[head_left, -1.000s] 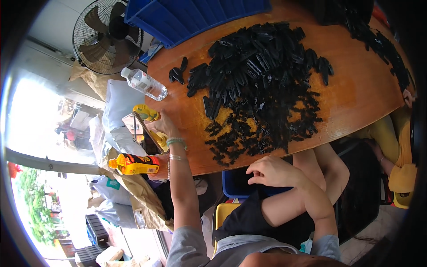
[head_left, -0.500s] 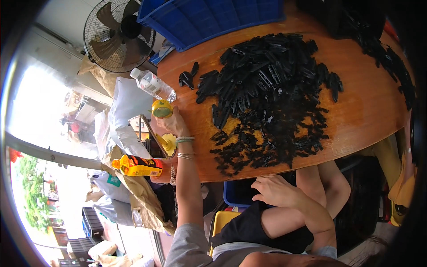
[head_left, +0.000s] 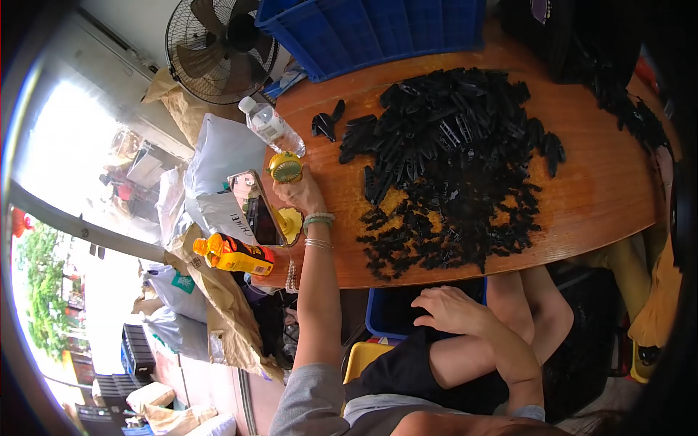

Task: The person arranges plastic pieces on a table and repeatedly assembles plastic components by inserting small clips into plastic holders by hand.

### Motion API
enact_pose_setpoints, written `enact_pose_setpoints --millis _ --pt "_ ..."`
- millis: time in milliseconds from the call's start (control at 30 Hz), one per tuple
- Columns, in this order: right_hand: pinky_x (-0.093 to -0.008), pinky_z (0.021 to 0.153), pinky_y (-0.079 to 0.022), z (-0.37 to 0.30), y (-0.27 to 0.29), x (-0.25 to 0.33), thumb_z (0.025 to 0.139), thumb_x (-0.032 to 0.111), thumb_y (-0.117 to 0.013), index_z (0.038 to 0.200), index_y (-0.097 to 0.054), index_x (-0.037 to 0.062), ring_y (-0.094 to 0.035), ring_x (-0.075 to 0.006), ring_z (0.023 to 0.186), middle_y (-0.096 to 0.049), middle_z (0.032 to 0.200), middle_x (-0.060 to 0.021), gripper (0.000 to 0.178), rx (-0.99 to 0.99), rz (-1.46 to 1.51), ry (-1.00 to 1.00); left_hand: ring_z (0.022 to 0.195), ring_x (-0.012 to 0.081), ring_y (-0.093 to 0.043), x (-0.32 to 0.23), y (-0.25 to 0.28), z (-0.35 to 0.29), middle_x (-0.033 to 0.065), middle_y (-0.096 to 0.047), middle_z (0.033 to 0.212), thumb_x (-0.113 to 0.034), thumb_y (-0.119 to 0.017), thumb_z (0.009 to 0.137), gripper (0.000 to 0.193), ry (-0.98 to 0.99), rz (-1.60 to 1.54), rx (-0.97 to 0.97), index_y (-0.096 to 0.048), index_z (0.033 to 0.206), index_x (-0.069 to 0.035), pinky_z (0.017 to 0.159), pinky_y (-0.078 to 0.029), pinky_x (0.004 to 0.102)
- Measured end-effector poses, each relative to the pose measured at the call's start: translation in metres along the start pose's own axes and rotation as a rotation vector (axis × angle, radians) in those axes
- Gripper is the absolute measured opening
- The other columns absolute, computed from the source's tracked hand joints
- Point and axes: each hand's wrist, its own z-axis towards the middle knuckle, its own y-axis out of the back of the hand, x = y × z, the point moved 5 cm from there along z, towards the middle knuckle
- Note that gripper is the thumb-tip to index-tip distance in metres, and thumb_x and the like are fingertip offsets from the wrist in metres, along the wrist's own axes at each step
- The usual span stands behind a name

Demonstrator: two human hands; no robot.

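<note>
My left hand is closed around a small round yellow fan with a ribbed face, at the table's left end. Just nearer, a phone leans upright on a yellow stand beside my wrist. A clear water bottle stands beyond the fan. My right hand hangs over my lap near the table's front edge, fingers loosely bent and apart, holding nothing visible. Below it sits a blue bin, its inside dark. A big heap of black plastic clip-like parts covers the table's middle, with smaller black pieces nearer me.
The wooden table has a curved edge. Along its far side stands a blue crate, with a standing fan at far left. An orange-yellow bottle is at the near left, by paper and plastic bags. More black parts lie far right.
The whole view has shifted, so the table items appear farther right. The small fan's ribbed face now shows more fully in my left hand. My right hand has hardly moved.
</note>
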Motion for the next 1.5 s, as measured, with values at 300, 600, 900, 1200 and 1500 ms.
enact_pose_setpoints --millis 300,600,900,1200,1500 --pt "-0.0414 0.086 -0.046 0.003 -0.005 -0.004 0.081 0.029 -0.067 0.107 -0.063 0.0014 -0.059 -0.0328 0.099 -0.062 0.105 -0.0140 0.039 0.034 -0.001 -0.064 0.107 0.0366 -0.045 -0.004 -0.003 -0.001 0.0217 -0.048 0.109 -0.027 -0.072 0.065 0.069 0.034 0.064 -0.005 -0.043 0.117 0.007 0.092 -0.036 0.0486" --pt "-0.0421 0.086 -0.045 0.007 -0.010 0.002 0.081 0.026 -0.066 0.102 -0.061 -0.0003 -0.058 -0.0327 0.098 -0.061 0.099 -0.0156 0.035 0.000 -0.066 0.018 0.105 0.0377 -0.047 -0.002 -0.001 0.002 0.0218 -0.050 0.106 -0.026 -0.076 0.062 0.063 -0.006 0.060 -0.090 -0.049 0.109 0.006 0.090 -0.038 0.0479" --pt "-0.0427 0.086 -0.045 0.007 -0.015 -0.005 0.080 0.024 -0.066 0.095 -0.062 -0.0017 -0.059 -0.0328 0.096 -0.062 0.095 -0.0170 0.030 0.060 -0.051 -0.030 0.105 0.0382 -0.048 -0.011 -0.003 0.000 0.0219 -0.051 0.106 -0.030 -0.073 0.062 0.064 -0.014 0.101 -0.003 -0.050 0.109 0.007 0.091 -0.039 0.0473" --pt "-0.0432 0.088 -0.044 0.009 -0.025 -0.008 0.079 0.024 -0.066 0.096 -0.062 -0.0021 -0.058 -0.0333 0.097 -0.061 0.098 -0.0170 0.031 0.067 -0.057 -0.048 0.105 0.0385 -0.048 -0.004 -0.003 0.004 0.0220 -0.051 0.106 -0.031 -0.073 0.062 0.064 -0.007 0.132 -0.016 -0.051 0.108 0.007 0.090 -0.039 0.0477" --pt "-0.0438 0.088 -0.043 0.010 -0.028 -0.011 0.079 0.024 -0.066 0.095 -0.062 -0.0018 -0.058 -0.0333 0.098 -0.061 0.097 -0.0169 0.030 0.108 -0.036 -0.071 0.103 0.0362 -0.050 -0.007 -0.002 0.000 0.0205 -0.052 0.106 -0.030 -0.077 0.062 0.061 -0.039 0.065 -0.011 -0.054 0.107 0.004 0.089 -0.040 0.0466"
